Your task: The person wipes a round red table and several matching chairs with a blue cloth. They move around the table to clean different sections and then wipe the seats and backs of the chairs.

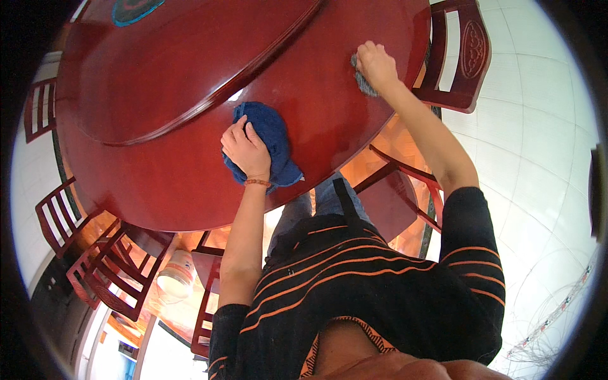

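A glossy red round wooden table (156, 190) stretches out before me. On its near part lies a crumpled dark blue cloth (273, 128), with my left hand (247, 147) pressed on its left side, thumb and fingers bent against the fabric. My right hand (377, 66) is farther off, near the table's right rim, closed over a grey cloth or scouring pad (365, 85) that touches the tabletop. Most of that grey thing is hidden under the palm. A beaded bracelet (257, 182) circles my left wrist.
A raised round turntable (166, 80) with a curved rim takes up the table's middle. Wooden chairs stand around it: one at the right (463, 57), one beside my legs (389, 204), several at the lower left (118, 270). A bucket (176, 275) stands on the wooden floor.
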### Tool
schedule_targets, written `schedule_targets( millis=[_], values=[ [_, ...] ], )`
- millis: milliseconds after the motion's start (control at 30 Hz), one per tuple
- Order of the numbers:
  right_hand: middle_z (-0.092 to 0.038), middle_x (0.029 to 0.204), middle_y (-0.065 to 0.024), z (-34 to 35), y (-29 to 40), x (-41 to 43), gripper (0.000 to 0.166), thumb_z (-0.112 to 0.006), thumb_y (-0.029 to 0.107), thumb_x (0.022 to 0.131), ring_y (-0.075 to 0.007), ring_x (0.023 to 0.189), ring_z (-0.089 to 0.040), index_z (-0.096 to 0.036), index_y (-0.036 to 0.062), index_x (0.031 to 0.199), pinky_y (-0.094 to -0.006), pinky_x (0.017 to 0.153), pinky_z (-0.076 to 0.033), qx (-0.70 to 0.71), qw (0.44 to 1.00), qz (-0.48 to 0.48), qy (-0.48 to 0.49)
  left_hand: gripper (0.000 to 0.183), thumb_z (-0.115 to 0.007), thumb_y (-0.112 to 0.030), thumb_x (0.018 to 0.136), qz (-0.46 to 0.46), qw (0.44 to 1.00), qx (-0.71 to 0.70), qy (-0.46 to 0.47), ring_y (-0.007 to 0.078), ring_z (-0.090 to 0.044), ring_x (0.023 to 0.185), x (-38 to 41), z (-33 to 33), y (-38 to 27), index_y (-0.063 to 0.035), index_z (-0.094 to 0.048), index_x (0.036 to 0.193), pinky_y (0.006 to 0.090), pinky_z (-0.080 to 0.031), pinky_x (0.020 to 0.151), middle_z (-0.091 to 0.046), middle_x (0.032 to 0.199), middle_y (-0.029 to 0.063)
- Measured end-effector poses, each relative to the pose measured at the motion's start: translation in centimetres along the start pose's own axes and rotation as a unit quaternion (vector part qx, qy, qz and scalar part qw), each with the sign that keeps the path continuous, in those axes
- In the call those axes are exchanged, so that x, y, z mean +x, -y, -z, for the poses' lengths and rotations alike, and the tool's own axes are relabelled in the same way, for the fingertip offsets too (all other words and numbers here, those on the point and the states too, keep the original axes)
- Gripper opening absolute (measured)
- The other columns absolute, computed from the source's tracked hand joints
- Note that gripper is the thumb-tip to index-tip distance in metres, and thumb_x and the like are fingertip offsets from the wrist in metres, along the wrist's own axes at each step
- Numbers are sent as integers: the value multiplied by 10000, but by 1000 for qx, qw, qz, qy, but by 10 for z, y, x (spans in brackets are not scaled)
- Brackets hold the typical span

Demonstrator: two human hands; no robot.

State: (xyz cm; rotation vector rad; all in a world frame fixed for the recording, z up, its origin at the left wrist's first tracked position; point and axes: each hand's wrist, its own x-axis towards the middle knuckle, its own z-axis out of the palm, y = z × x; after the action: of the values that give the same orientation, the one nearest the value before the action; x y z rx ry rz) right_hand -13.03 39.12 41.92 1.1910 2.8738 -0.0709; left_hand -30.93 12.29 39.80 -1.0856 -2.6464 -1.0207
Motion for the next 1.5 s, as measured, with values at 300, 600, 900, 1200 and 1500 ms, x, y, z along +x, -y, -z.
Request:
schedule_targets(
  millis=[300,600,900,1200,1500],
  values=[
    [-589,976,-153,0,-33,17,176,-595,143,782,-352,935,-590,-625,52,929,-457,738,-535,-7,997,-70,-23,218,-505,-221,927,7,1000,10,10,287,-520,992,0,0,-1,-94,-620,1061,405,-393,855,-573,1036,112],
    [-585,917,-92,1,97,-133,126,-545,89,755,-284,850,-583,-613,112,859,-438,682,-503,119,983,112,-87,228,-506,-213,925,6,1000,11,14,295,-525,975,-1,2,1,-77,-619,1069,409,-396,854,-573,1024,119],
    [-587,894,-92,-22,-22,-98,138,-550,42,769,-270,898,-583,-616,109,870,-403,699,-485,80,975,-81,-193,242,-489,-214,942,-15,1000,21,6,296,-526,953,-3,1,-1,-56,-616,1073,408,-401,839,-565,1000,133],
    [-608,880,-52,-23,-21,-77,98,-562,102,776,-275,906,-574,-627,127,846,-432,727,-476,131,974,-38,-181,243,-485,-221,942,0,1000,21,12,284,-514,974,-2,0,2,-70,-618,1078,404,-392,847,-556,1016,121],
    [-574,949,-82,-18,28,-70,156,-541,60,769,-281,934,-555,-621,128,884,-411,749,-489,139,980,93,-112,230,-484,-199,943,-3,999,33,6,295,-522,964,-1,3,1,-57,-617,1066,404,-398,845,-576,1008,132]
  ],
)
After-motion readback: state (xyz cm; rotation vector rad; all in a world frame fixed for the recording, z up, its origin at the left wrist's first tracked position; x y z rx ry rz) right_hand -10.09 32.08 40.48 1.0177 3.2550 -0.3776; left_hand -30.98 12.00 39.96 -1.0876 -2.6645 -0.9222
